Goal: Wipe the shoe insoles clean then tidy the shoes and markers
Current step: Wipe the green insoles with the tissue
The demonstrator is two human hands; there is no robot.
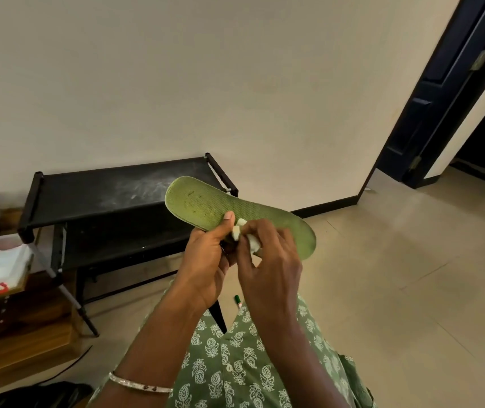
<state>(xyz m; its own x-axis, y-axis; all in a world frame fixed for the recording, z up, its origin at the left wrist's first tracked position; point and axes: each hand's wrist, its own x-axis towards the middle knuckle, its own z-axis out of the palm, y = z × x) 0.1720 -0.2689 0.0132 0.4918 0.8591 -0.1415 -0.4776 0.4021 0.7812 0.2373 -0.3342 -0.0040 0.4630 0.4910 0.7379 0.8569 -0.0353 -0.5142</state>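
Wiping step: my L hand (205, 260) grip is clamped on the green insole (200, 201), held up in front of the black rack (102, 189). R hand (270, 266) pinches a white wipe (242, 231) against its middle. Next, I reckon: rub firmly toward the rack-side end, w/o letting it bend.

Left hand: our left hand (205, 260) is lifted in front of us, with the thumb pressed flat on top of the insole (200, 201) and the palm closed under its near edge.
Right hand: our right hand (270, 260) is just beside the left, its back toward us and its fingers (260, 231) bent, pinching a white wipe (253, 245) against the insole.
Forearms: both bare, rising from the lower edge and converging at the middle.
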